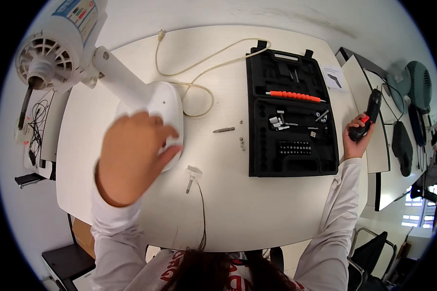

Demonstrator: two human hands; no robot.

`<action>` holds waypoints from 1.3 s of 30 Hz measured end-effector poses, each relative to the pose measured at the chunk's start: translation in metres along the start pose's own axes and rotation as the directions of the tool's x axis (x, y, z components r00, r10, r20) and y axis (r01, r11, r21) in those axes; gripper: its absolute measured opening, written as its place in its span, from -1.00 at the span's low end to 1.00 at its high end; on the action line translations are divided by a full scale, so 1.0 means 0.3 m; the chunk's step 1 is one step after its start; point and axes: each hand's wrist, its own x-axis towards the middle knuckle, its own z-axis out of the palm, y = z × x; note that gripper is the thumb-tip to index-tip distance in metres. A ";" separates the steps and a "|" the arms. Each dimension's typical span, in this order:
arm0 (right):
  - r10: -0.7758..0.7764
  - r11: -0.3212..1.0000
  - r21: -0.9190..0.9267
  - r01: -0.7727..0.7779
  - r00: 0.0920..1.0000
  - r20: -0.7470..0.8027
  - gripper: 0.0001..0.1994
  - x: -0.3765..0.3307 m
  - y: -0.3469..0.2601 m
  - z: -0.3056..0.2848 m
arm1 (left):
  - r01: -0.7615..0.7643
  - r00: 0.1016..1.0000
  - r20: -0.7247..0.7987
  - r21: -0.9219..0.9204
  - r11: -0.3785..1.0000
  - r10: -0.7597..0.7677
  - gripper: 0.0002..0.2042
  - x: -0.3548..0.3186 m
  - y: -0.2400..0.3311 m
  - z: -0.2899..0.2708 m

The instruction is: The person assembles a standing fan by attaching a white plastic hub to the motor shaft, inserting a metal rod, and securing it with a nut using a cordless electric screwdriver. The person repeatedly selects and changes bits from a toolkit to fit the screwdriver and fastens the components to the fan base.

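Note:
On the right, beyond the tool case, my right hand [357, 140] is wrapped around the handle of a black cordless screwdriver [372, 109] with a red part. The tool points away from me. My left hand [133, 150] is above the white fan base [172, 104], slightly blurred. Its thumb and forefinger stand apart with nothing between them; the other fingers are partly hidden. The white fan motor housing [48, 58] leans to the far left on its stand [124, 87], its shaft bare. A white-headed threaded knob screw [192, 178] lies near my left hand.
An open black tool case [255, 140] holds bits, sockets and an orange flexible shaft [296, 96]. A loose screwdriver bit [223, 130] and several small screws [242, 144] lie left of it. A pale power cord [199, 61] loops behind. A green fan [417, 85] stands far right.

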 end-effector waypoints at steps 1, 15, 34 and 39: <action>-0.001 1.000 0.001 0.001 1.000 -0.005 -0.61 0.000 0.002 0.004 | 0.014 0.996 0.091 0.050 0.999 -0.019 -0.83 -0.052 -0.005 0.036; 0.006 0.999 -0.035 -0.005 1.000 0.022 -0.61 -0.005 -0.028 -0.020 | 0.261 0.960 -0.040 -0.242 0.935 -0.278 -0.73 -0.265 0.096 0.397; -0.005 1.000 0.004 0.005 1.000 0.013 -0.65 -0.016 -0.034 -0.023 | -0.146 0.964 -0.109 -0.979 -0.143 -0.241 -0.69 -0.242 0.067 0.380; 0.002 1.000 0.023 -0.002 1.000 0.018 -0.65 -0.024 -0.037 -0.021 | -0.090 0.969 -0.026 -0.964 -0.251 -0.247 -0.69 -0.251 0.069 0.392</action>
